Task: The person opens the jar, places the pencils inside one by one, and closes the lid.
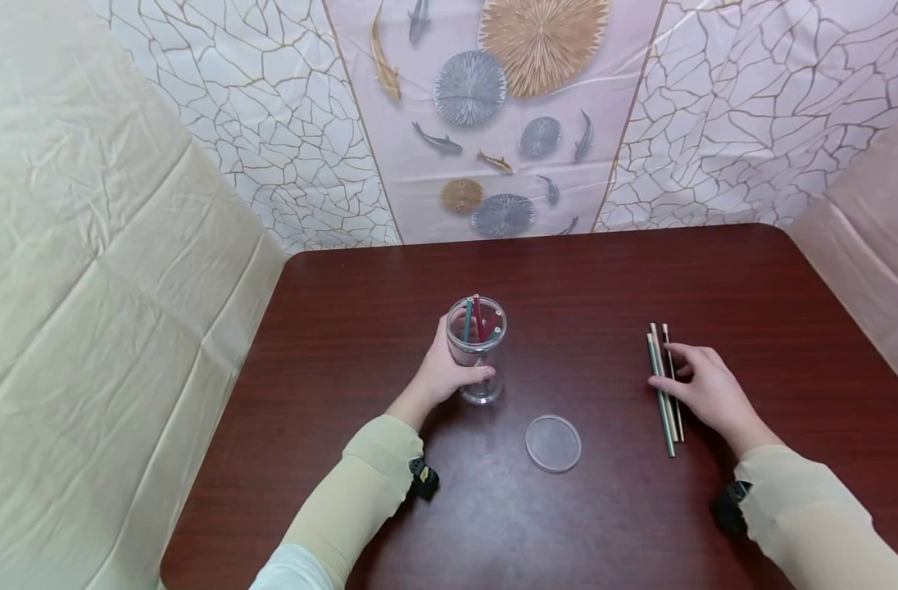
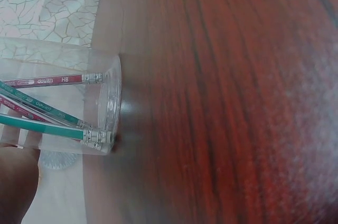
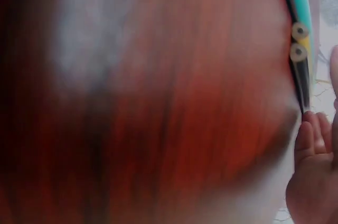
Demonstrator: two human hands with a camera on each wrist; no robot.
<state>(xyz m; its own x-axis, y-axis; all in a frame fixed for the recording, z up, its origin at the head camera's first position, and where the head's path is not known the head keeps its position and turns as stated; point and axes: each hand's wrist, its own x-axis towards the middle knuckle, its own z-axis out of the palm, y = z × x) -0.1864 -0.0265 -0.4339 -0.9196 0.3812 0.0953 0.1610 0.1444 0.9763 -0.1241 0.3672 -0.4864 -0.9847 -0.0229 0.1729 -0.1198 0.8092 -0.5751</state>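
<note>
Three loose pencils (image 1: 664,414) lie right of a clear jar (image 1: 487,359) holding red and green pencils (image 1: 479,319).

Dark table (image 1: 567,287); fish-patterned backdrop (image 1: 493,147); pale side hangings (image 1: 88,311), perhaps cloth.

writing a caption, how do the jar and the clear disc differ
The jar is tall; the clear disc is flat. The jar holds pencils; the clear disc is bare. The left hand grips the jar; the clear disc lies untouched. Both are round and see-through.

Left grip (image 1: 442,369) curled, right grip (image 1: 707,387) loose
</note>
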